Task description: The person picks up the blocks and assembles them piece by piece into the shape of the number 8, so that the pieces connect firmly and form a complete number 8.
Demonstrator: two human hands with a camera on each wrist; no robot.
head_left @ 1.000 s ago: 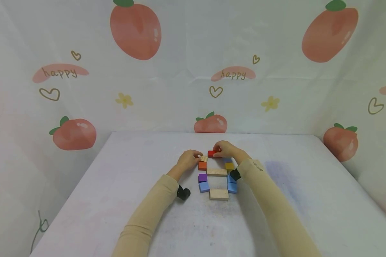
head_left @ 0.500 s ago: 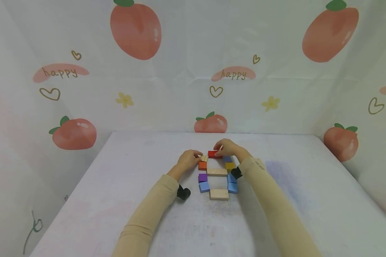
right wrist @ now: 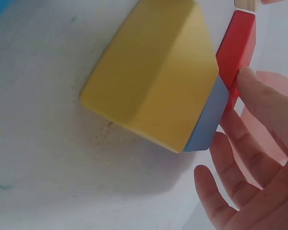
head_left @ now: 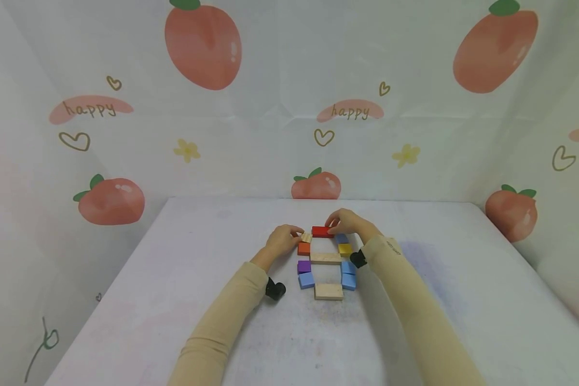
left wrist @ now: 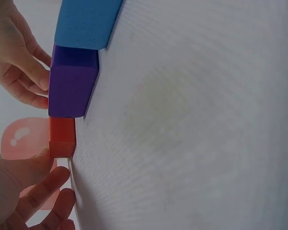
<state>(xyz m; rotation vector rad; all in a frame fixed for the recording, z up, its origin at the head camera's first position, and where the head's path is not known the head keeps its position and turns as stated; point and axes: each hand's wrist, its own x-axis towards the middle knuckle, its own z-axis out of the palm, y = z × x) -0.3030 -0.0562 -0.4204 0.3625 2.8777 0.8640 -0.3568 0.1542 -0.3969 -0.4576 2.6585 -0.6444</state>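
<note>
In the head view, a ring of small blocks lies on the table. My left hand [head_left: 282,240] is at its upper left, thumb and index finger pinching a striped plain-wood block [head_left: 306,237]. Just below that sits an orange-red block [head_left: 304,249]. My right hand [head_left: 346,221] holds the right end of a long red block [head_left: 320,231] at the top of the ring. In the right wrist view the thumb [right wrist: 259,93] lies against the red block's near face, the other fingers beyond it. A grey-blue block [right wrist: 209,120] and a yellow block [right wrist: 158,76] stand beside this hand.
A long plain-wood block [head_left: 325,258] crosses the ring's middle; another wooden block [head_left: 328,291] forms the bottom. Purple [head_left: 304,267] and blue [head_left: 306,280] blocks line the left, two light-blue blocks [head_left: 348,281] the right. A fruit-printed cloth [head_left: 270,107] hangs behind the table.
My right hand has slid a little to the right along the red block, so more of the block shows. My left hand has stayed in place at the wooden block.
</note>
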